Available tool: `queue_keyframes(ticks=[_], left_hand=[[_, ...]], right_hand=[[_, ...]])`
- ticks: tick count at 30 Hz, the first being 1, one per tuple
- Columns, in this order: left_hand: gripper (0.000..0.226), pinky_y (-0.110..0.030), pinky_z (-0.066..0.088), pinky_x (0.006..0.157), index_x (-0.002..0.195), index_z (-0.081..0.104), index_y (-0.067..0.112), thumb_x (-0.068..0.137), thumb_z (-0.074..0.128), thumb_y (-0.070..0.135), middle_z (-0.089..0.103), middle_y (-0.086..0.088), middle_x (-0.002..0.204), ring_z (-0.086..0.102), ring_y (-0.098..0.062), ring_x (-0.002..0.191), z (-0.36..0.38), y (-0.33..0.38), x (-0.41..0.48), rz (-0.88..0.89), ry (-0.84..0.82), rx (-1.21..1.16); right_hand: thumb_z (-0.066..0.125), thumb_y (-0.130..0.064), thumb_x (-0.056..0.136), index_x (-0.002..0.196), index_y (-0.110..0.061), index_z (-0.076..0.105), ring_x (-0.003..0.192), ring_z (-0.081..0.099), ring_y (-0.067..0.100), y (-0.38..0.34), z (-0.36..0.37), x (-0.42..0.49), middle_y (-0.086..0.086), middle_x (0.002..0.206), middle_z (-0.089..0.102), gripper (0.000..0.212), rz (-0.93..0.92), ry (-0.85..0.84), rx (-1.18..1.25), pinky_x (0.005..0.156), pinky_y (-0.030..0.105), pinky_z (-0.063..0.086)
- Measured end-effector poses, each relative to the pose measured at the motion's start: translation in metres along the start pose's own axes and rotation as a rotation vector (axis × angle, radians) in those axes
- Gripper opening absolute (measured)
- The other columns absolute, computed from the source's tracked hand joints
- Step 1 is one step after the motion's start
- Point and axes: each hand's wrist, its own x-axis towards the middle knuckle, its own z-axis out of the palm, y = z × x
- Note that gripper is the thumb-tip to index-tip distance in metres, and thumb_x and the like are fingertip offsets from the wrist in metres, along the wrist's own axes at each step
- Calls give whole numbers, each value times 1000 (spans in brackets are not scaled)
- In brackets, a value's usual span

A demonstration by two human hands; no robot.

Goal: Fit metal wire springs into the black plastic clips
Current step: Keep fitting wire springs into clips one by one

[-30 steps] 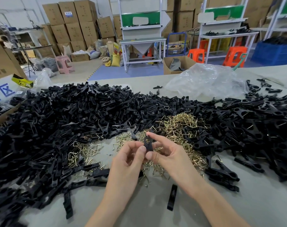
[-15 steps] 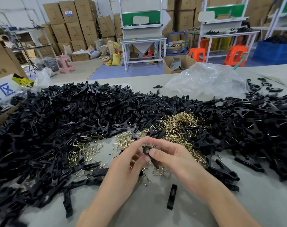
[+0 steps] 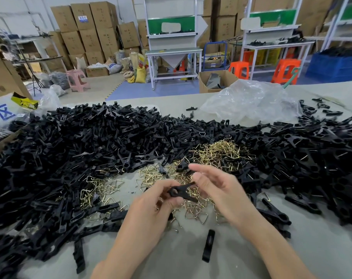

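Here, left hand (image 3: pixel 151 202) grips clip (image 3: pixel 182 192); cardboard box (image 3: pixel 203 84) holds grey material (image 3: pixel 213 79).

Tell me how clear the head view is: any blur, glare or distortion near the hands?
Head view: the right hand is motion-blurred, worst at its fingers; the left hand and the black clip it holds are fairly sharp. Lighting is even, shadows soft. Wide-angle bending tilts the far racks; mild glare on the plastic bag.

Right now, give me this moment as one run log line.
step: spring fitting | left hand: holds black clip | right hand: fingers relaxed at clip's tip, contact unclear | wire springs: piled behind hands
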Motion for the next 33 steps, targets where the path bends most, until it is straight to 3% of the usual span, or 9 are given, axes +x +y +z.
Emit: queue_keyframes(ticks=[1,3,8,13,16,19,22,26,33], left_hand=[[35,-14,42,61,101,50,67,90,66,38,64,39,93,61,9,83,0,-2,1,-17,26,20],[37,-21,43,63,100,49,66,92,66,34,62,40,92,60,6,83,0,-4,3,-31,81,39],[33,-26,49,69,106,51,55,93,67,30,59,37,98,60,2,84,4,-7,4,-24,163,47],[24,-32,53,75,109,49,54,93,61,40,64,28,92,61,0,84,6,-9,3,-46,149,36],[25,-32,52,75,109,47,56,93,60,41,65,28,92,61,-1,84,6,-8,2,-46,142,32],[29,-29,51,75,107,44,62,93,60,42,60,35,99,60,2,87,6,-6,2,-48,140,29],[30,-26,49,71,109,44,60,94,61,40,60,36,98,60,2,88,6,-5,1,-42,141,16],[34,-18,45,70,106,41,66,94,60,41,59,40,101,60,6,91,6,-2,0,-22,133,23],[23,-19,45,66,106,39,66,83,43,65,62,36,98,63,4,83,7,0,0,-29,95,6]], right_hand=[[59,-51,94,114,-51,68,77,58,-1,2,-3,1,-17,90,71,22,-83,151,-154,74,12,47],[53,-45,98,120,-47,65,101,51,-4,6,-9,2,-22,107,66,26,-191,383,-537,93,13,40],[44,-55,100,145,-38,49,136,33,12,20,-9,4,-15,142,49,48,55,200,-1043,115,33,20],[60,-41,96,108,-36,66,112,45,12,21,-4,4,-18,111,57,14,-91,275,-984,93,25,27],[61,-36,97,100,-34,66,105,47,9,19,-3,3,-20,106,58,6,-147,295,-966,91,21,25],[65,-33,95,101,-32,71,105,47,1,12,-2,3,-21,110,58,8,-191,389,-738,93,14,31],[69,-30,95,97,-35,72,91,61,0,3,0,0,-20,95,68,6,-159,413,-383,79,7,43],[74,-34,91,87,-35,72,77,69,7,0,0,2,-16,85,74,5,23,357,-89,74,19,52],[61,-39,94,88,-41,54,79,63,-1,3,4,-5,-34,104,62,9,-134,265,-608,68,20,50]])
